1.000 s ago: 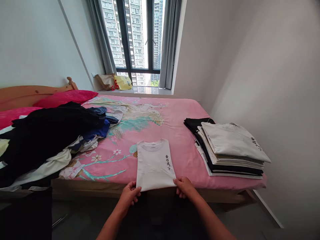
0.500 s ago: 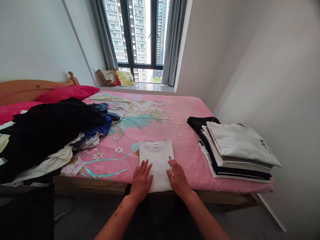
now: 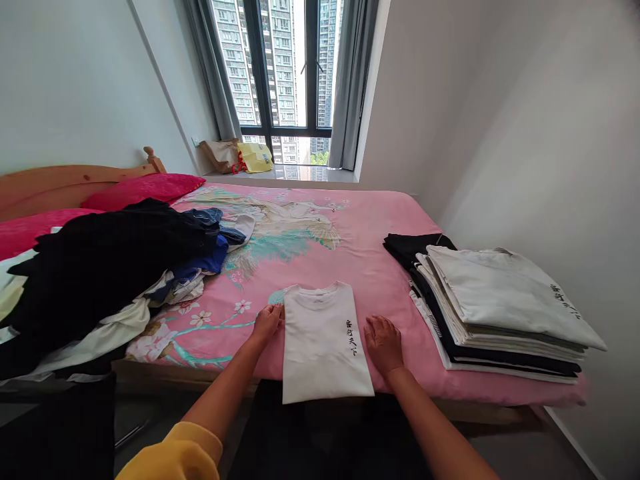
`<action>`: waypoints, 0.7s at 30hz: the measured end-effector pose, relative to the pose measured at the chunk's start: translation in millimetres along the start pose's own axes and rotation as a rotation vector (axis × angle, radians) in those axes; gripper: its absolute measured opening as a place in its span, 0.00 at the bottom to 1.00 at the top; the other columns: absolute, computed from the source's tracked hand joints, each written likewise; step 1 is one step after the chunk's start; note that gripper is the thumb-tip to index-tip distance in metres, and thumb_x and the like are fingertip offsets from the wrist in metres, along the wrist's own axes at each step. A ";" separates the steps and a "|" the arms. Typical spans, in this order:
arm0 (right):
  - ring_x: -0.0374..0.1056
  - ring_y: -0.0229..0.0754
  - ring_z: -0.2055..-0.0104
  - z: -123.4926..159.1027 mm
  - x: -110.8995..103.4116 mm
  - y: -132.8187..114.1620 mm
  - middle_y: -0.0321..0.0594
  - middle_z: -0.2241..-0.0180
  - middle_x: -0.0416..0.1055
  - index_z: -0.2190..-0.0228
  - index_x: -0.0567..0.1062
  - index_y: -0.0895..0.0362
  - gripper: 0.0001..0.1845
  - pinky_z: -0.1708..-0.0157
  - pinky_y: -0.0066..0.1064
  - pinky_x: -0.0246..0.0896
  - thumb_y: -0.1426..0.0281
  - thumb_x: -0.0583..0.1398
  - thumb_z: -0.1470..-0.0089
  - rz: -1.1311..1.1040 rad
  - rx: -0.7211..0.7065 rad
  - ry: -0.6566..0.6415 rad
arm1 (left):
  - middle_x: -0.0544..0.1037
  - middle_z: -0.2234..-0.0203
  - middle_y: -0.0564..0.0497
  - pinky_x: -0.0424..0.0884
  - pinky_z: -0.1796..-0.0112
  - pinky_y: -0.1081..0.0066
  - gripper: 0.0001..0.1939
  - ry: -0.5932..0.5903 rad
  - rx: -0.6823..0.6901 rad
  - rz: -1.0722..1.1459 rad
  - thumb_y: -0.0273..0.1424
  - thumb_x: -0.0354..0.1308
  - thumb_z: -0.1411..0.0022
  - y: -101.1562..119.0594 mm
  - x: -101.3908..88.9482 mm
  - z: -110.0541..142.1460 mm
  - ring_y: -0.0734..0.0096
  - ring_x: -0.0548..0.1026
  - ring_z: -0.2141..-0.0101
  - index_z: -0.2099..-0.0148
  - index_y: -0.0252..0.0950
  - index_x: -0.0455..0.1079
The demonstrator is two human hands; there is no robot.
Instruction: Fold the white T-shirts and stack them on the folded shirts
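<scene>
A white folded T-shirt [image 3: 320, 347] with black vertical lettering lies flat near the front edge of the bed, its lower edge reaching to the bed's rim. At its left side is my left hand [image 3: 269, 323], fingers bent, the tips at the shirt's edge; no grip on the cloth shows. My right hand [image 3: 384, 344] rests palm down on the pink sheet just right of the shirt, fingers loosely apart and holding nothing.
On the right stands a stack of folded clothes [image 3: 505, 300], a white shirt on top. A loose heap of clothes [image 3: 125, 267], mostly black, covers the bed's left side. Red pillows [image 3: 145, 190] lie by the wooden headboard [image 3: 70, 183]. Bags [image 3: 256, 158] sit on the windowsill.
My hands first held the shirt's lower corners, then lay flat on its front. Now they have moved outward to either side of it. The view has shifted slightly.
</scene>
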State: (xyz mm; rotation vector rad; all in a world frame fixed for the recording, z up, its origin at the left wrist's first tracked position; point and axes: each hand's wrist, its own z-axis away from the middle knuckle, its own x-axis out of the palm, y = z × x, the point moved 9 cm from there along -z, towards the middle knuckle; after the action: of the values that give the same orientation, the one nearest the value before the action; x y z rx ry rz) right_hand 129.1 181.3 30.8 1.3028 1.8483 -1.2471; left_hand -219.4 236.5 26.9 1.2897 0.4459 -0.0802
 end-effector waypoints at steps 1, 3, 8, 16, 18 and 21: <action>0.60 0.46 0.48 0.1 2.0 1.6 0.46 0.52 0.69 0.57 0.72 0.58 0.16 0.47 0.39 0.50 0.66 0.51 0.43 0.006 0.000 0.011 | 0.75 0.74 0.49 0.63 0.78 0.73 0.17 0.001 -0.035 -0.004 0.44 0.52 0.47 1.2 0.0 -11.5 0.70 0.71 0.76 0.69 0.34 0.69; 0.60 0.45 0.48 1.2 3.5 2.1 0.45 0.52 0.69 0.58 0.73 0.57 0.15 0.47 0.39 0.51 0.66 0.51 0.43 0.001 -0.005 0.028 | 0.73 0.78 0.51 0.56 0.82 0.75 0.16 -0.012 -0.112 0.007 0.44 0.54 0.49 0.3 2.6 -30.2 0.74 0.67 0.82 0.71 0.35 0.68; 0.61 0.45 0.49 1.1 0.4 1.0 0.45 0.54 0.70 0.59 0.73 0.57 0.14 0.47 0.39 0.51 0.68 0.52 0.44 -0.049 -0.022 0.061 | 0.68 0.83 0.56 0.47 0.85 0.77 0.16 -0.083 -0.231 0.067 0.41 0.63 0.59 -1.2 11.7 -55.1 0.81 0.58 0.87 0.74 0.35 0.64; 0.61 0.45 0.49 -0.9 0.6 3.7 0.45 0.54 0.70 0.59 0.73 0.57 0.14 0.47 0.40 0.52 0.67 0.52 0.44 -0.087 -0.013 0.065 | 0.63 0.84 0.60 0.45 0.86 0.80 0.15 -0.288 -0.218 0.269 0.33 0.64 0.64 2.4 27.3 -59.6 0.85 0.57 0.86 0.71 0.34 0.66; 0.61 0.45 0.49 -1.0 0.9 4.1 0.45 0.54 0.70 0.60 0.73 0.57 0.13 0.47 0.40 0.52 0.67 0.52 0.44 -0.091 -0.014 0.066 | 0.61 0.85 0.61 0.43 0.86 0.81 0.15 -0.293 -0.211 0.295 0.32 0.63 0.65 3.2 29.0 -58.7 0.85 0.55 0.86 0.71 0.35 0.65; 0.62 0.45 0.49 -1.0 1.0 4.5 0.45 0.55 0.70 0.60 0.73 0.57 0.13 0.47 0.40 0.52 0.67 0.53 0.44 -0.097 -0.015 0.069 | 0.61 0.84 0.61 0.44 0.87 0.81 0.16 -0.275 -0.192 0.311 0.33 0.64 0.64 5.8 30.9 -58.9 0.85 0.56 0.86 0.70 0.35 0.65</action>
State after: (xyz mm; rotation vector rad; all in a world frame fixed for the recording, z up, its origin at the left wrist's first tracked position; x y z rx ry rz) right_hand 133.0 183.1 28.8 1.2763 1.9865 -1.2488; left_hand -205.7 299.3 8.9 1.1252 0.0141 0.0455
